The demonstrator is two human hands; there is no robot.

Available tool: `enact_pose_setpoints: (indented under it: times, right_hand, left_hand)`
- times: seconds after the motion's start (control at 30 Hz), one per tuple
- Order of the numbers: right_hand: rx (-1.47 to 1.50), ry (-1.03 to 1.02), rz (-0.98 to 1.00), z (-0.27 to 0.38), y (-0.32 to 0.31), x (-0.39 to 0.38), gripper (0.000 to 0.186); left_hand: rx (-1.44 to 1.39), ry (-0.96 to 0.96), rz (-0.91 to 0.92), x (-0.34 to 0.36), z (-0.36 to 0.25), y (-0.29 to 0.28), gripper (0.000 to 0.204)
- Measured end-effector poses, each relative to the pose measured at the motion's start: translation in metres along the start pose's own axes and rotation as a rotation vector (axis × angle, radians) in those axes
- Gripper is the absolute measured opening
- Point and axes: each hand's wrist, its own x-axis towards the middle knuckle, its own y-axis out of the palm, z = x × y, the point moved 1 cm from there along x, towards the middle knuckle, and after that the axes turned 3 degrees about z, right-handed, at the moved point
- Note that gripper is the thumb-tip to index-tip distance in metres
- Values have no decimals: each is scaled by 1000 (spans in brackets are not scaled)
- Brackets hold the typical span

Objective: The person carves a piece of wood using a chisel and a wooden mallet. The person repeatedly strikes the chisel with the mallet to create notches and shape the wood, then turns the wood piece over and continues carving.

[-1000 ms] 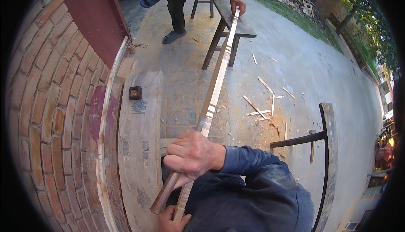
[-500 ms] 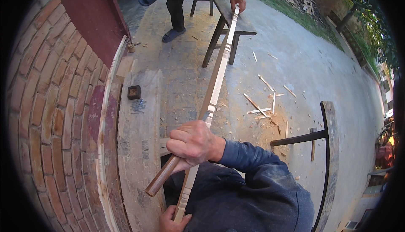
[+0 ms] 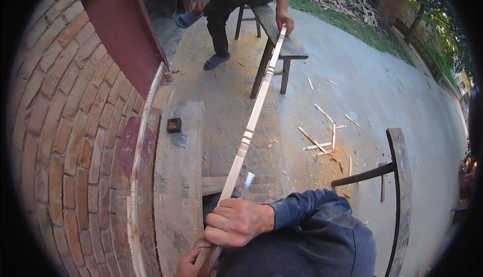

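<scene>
A long pale wooden strip (image 3: 255,113) with notched bands runs from my lap up to a low bench (image 3: 294,50). My left hand (image 3: 188,266), partly cut off by the lower edge, is closed around its near end. In my right hand (image 3: 236,222), just above the left, is a chisel; its flat metal blade (image 3: 248,180) points up beside the strip, and its brown handle (image 3: 212,258) shows below my fist. The fist lies against the strip. On the bench, a co-worker's hand (image 3: 285,21) holds the far end.
A thick board (image 3: 178,186) at my left bears a small dark square box (image 3: 174,125) and nails (image 3: 177,140). A bent strip (image 3: 135,191) leans along the brick wall (image 3: 75,146). Wood offcuts (image 3: 322,146) litter the floor; a wooden stool (image 3: 397,176) lies at right.
My right hand has drawn the chisel down along the strip, close to my left hand. The whole view has shifted slightly, and the co-worker's hand stays on the strip's far end.
</scene>
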Motion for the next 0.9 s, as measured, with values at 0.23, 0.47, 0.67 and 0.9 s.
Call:
enact_pose_setpoints:
  times: [0.23,0.47,0.67,0.9]
  right_hand:
    - [-32,239,16,12,-9,1,28]
    - [-24,353,27,13,-2,-1,37]
    - [-1,600,-117,-21,14,-22,25]
    - [742,1246,-432,-85,37,-55,48]
  left_hand:
    - [53,135,28,-12,-37,-56,31]
    - [42,230,38,-25,-86,-99,44]
    - [38,313,101,-33,-121,-131,44]
    - [144,282,35,-6,-106,-144,44]
